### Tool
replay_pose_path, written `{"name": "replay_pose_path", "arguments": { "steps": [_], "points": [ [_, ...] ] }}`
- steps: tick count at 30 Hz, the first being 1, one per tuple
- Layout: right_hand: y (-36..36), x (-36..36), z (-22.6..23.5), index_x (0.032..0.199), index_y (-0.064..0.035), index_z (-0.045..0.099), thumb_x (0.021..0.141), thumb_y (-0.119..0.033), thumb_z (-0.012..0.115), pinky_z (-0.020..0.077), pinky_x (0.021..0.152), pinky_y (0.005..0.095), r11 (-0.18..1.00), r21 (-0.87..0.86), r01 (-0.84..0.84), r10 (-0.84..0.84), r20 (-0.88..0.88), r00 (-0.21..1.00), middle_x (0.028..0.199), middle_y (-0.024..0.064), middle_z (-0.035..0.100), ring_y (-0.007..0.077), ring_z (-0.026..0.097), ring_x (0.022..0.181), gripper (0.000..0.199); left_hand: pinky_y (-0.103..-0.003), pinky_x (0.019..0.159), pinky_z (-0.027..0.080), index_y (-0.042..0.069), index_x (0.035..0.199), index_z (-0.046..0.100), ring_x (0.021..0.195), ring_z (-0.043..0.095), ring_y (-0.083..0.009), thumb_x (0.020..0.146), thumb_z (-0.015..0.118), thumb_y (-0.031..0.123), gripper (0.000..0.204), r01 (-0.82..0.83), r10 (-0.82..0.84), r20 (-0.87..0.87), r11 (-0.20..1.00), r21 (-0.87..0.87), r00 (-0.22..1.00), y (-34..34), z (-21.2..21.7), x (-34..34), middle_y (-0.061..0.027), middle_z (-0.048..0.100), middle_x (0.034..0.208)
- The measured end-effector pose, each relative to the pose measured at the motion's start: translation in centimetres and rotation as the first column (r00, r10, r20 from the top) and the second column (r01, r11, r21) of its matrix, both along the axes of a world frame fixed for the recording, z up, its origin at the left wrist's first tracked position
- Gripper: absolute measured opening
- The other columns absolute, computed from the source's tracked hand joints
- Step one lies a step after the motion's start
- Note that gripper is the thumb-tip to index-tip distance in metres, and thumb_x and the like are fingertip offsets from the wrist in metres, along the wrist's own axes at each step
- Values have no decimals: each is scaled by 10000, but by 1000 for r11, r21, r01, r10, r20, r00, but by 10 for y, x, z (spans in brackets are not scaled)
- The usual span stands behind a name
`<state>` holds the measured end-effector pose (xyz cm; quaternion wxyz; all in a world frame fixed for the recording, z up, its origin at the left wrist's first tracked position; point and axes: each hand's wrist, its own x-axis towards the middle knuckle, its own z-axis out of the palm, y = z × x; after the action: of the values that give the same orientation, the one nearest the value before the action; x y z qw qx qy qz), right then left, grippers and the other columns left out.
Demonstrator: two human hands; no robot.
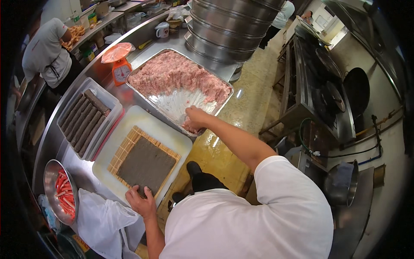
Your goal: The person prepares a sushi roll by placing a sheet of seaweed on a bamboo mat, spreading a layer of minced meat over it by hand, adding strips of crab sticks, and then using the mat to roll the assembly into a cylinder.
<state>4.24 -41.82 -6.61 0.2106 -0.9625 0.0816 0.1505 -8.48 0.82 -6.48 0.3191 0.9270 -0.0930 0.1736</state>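
A dark nori sheet (146,160) lies flat on a bamboo rolling mat (119,152), which rests on a white cutting board (176,137). My left hand (142,203) touches the near edge of the sheet, its fingers apart. Reaching over the metal tray (230,96), my right hand (197,118) is down at its near right corner with curled fingers closed on pink minced meat (177,71). Some meat shows beneath that hand; its fingertips are partly hidden. Most of the meat is heaped at the tray's far side, and a smeared, scraped patch of tray bottom lies nearer me.
Left of the board, a plastic tub (115,108) holds several dark rolls (82,118). A metal bowl (51,172) of red-and-white sticks and a white plastic bag (101,216) sit closer. An orange scale (120,71) and stacked steamers (228,30) stand beyond. Another person (49,52) works far left.
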Motion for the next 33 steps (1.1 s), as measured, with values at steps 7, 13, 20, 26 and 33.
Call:
{"name": "replay_pose_path", "arguments": {
  "steps": [7,13,20,26,33],
  "points": [
    [22,-11,48,1080,-4,724,872,-743,527,500,931,492,967,221,-126,171,-199,965,1140,252,686,440,636,1091,793,-438,866,467,1,1029,602,986,564,-366,815,730,130,281,-14,14,-9,1000,3,1000,4,-2,0,-168,560,1021],
    [35,-14,60,1107,-15,730,797,-811,569,493,956,492,953,-8,-304,294,-234,927,1131,241,694,408,652,1072,869,-442,869,465,2,1028,605,986,564,-367,818,727,145,282,-15,16,-30,1000,9,999,3,1,-1,-167,553,1018],
    [28,-18,62,885,2,743,779,-653,738,523,792,474,973,-122,-196,174,-171,970,829,184,707,323,693,865,664,-450,851,457,6,1017,600,974,558,-373,816,727,154,280,-23,23,-16,1000,-2,1000,-2,9,-1,-168,545,1005],
    [16,0,39,696,-36,661,737,-404,875,451,529,395,928,369,42,124,-416,901,607,65,591,215,566,533,428,-466,860,464,1,981,600,982,560,-380,781,741,145,283,-36,35,-19,999,-34,999,-3,4,-2,-171,562,1007],
    [19,31,44,751,-22,707,745,-437,846,435,476,377,912,410,20,227,-544,808,620,75,611,196,568,521,437,-464,849,471,0,991,603,971,564,-385,782,740,141,287,-124,119,-71,990,-63,990,-4,0,0,-176,562,1001]
  ]
}}
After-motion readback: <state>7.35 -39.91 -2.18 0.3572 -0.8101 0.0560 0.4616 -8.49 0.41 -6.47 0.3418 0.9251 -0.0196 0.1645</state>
